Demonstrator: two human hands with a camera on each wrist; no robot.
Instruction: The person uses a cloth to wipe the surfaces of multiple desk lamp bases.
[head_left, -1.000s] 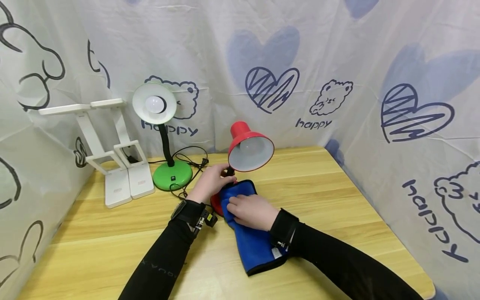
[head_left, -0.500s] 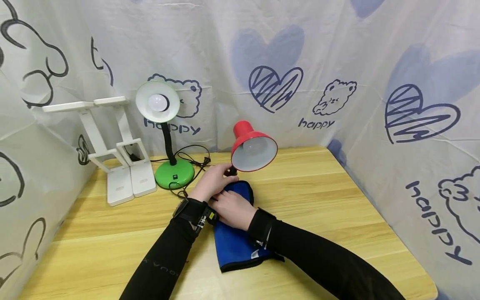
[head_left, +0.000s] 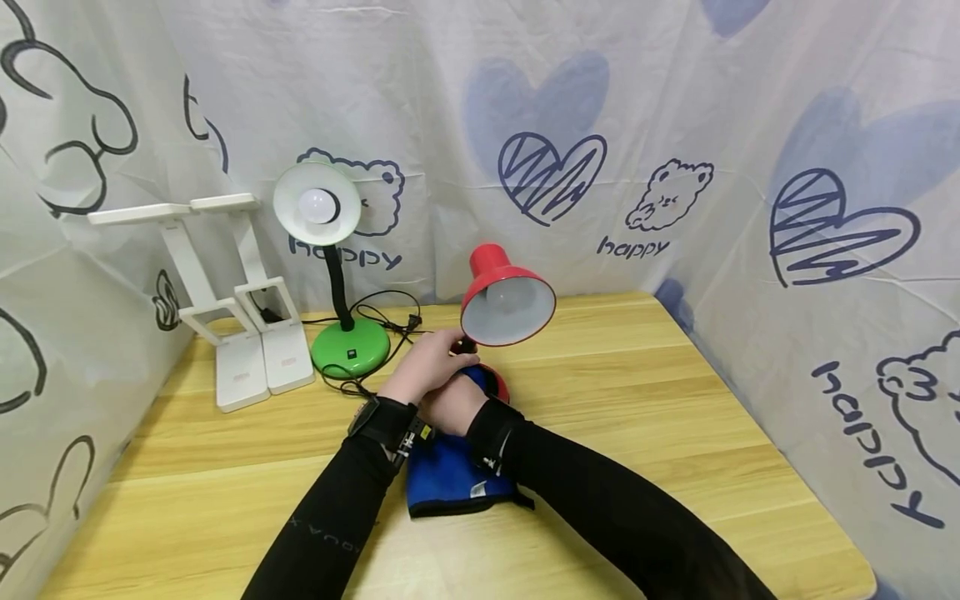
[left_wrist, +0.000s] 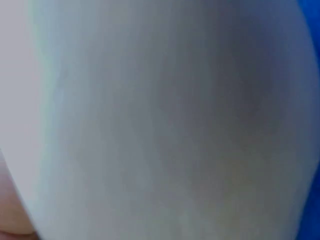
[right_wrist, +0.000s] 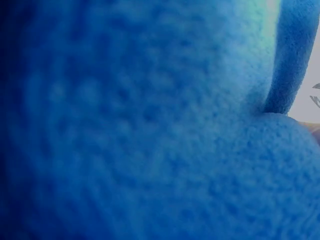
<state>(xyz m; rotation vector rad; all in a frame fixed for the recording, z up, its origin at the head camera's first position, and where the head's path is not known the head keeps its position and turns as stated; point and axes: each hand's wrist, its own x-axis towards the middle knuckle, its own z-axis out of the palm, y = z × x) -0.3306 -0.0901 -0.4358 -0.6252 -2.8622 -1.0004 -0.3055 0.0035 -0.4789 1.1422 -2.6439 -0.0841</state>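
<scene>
In the head view a red desk lamp (head_left: 508, 310) stands with its white-lined shade tilted forward. My left hand (head_left: 422, 367) grips its dark neck just below the shade. Crossed beneath it, my right hand (head_left: 455, 405) holds a blue cloth (head_left: 454, 475) with black edging against the lamp's red base, which peeks out on the right. The right fingers are hidden behind the left hand and wrist. Blurred skin of the right hand (left_wrist: 165, 125) fills most of the left wrist view. Folds of the blue cloth (right_wrist: 160, 140) fill the right wrist view.
To the left stands a green desk lamp (head_left: 350, 347), its black cord (head_left: 386, 321) looped on the wooden table (head_left: 645, 433). Two white folding lamps (head_left: 242, 371) stand side by side farther left. A printed curtain (head_left: 427, 100) encloses the back and both sides.
My right hand has slid left with the blue cloth, passing under the left wrist. The red base now shows at the cloth's right. My left hand has stayed at the red lamp's neck.
</scene>
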